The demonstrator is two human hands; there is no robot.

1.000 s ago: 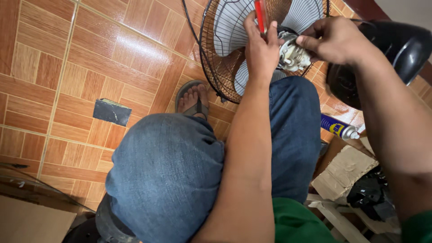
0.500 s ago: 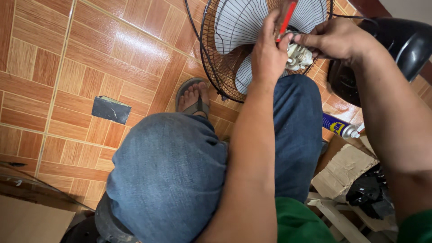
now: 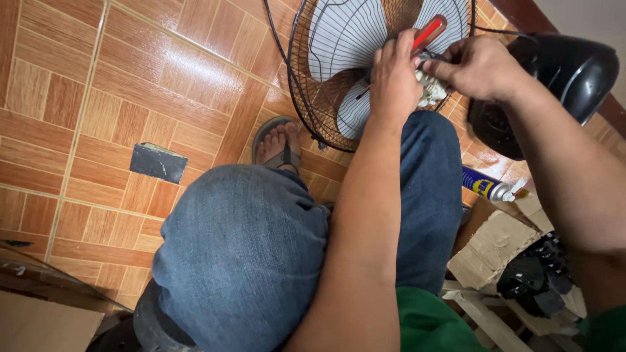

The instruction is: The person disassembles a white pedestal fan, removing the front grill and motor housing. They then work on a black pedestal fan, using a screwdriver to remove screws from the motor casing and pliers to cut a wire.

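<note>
Head view, near to far: left hand (image 3: 394, 81) clenched around small whitish fan part (image 3: 432, 91), upper centre of frame; right hand (image 3: 479, 65) pinching it from the right, equally close. Red-handled screwdriver (image 3: 428, 34) slanting up-right. Beyond, fan grille (image 3: 306, 98). Since earlier: screwdriver tilted further rightward.

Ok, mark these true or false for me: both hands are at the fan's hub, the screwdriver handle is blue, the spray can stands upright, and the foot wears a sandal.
1. Both the left hand and the right hand are at the hub of the fan: true.
2. The screwdriver has a blue handle: false, it is red.
3. The spray can stands upright: false, it lies on its side.
4. The foot wears a sandal: true.
</note>
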